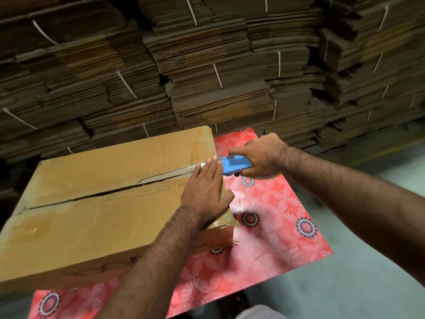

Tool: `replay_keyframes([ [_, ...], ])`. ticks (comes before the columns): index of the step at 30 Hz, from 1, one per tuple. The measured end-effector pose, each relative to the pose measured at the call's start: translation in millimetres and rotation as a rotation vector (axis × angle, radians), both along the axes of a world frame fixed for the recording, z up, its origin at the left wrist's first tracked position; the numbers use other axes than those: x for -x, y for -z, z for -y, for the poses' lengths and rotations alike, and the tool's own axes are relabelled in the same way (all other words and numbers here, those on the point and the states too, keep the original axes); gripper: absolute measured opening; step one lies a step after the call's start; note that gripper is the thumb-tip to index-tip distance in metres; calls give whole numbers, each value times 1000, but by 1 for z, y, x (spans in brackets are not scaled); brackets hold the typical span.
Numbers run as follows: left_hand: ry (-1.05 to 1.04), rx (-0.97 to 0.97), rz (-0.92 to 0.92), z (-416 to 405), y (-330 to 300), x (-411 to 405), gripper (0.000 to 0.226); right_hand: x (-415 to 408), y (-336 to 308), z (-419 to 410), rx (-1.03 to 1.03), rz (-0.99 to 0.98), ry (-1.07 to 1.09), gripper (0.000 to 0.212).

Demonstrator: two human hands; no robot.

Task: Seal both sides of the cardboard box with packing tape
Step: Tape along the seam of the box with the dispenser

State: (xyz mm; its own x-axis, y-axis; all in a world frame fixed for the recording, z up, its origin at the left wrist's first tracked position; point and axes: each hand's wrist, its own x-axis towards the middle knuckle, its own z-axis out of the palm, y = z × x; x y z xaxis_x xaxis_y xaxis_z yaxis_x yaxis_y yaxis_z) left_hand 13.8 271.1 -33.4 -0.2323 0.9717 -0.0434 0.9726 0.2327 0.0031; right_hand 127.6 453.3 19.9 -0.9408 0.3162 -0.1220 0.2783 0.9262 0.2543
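A large brown cardboard box (96, 203) lies on a table with a red flowered cloth (271, 226). Its two top flaps meet along a dark centre seam (110, 192) that runs from the left edge to the right edge. My left hand (204, 192) lies flat, fingers together, on the box's right end, pressing a strip of tape at the seam. My right hand (259, 155) grips a blue tape dispenser (234, 165) just off the box's right edge, its nose touching the fingertips of my left hand. The tape roll is mostly hidden under my right hand.
Tall stacks of flattened cardboard (207, 65), tied with white string, rise like a wall right behind the table. A grey floor (356, 284) shows to the right and in front. The cloth's right half is bare beside the box.
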Motion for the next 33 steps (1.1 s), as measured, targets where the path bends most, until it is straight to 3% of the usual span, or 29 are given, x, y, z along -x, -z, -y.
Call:
replay_keyframes([
  [3,-1,16,-33,1,-7,0,90,-3,0,6,-22,-1,26,57],
  [6,24,51,-93,1,-13,-1,87,-21,15,7,-73,121,93,54],
  [12,105,63,-204,-5,-17,2,87,-42,75,24,232,-226,431,65],
  [16,198,74,-269,-14,-21,9,89,-30,112,55,499,-304,651,59],
  [21,258,44,-226,-18,-15,18,87,-30,175,87,318,-279,738,68],
  [26,303,-8,-180,-23,-2,24,71,-25,214,103,209,-310,818,50],
  [28,319,-18,-162,-26,0,26,70,-19,221,111,169,-244,844,53],
  [31,337,-5,-124,-25,-1,29,72,-12,223,119,219,-168,864,61],
  [33,338,-7,-45,-24,-3,34,67,-14,224,118,436,-226,870,56],
])
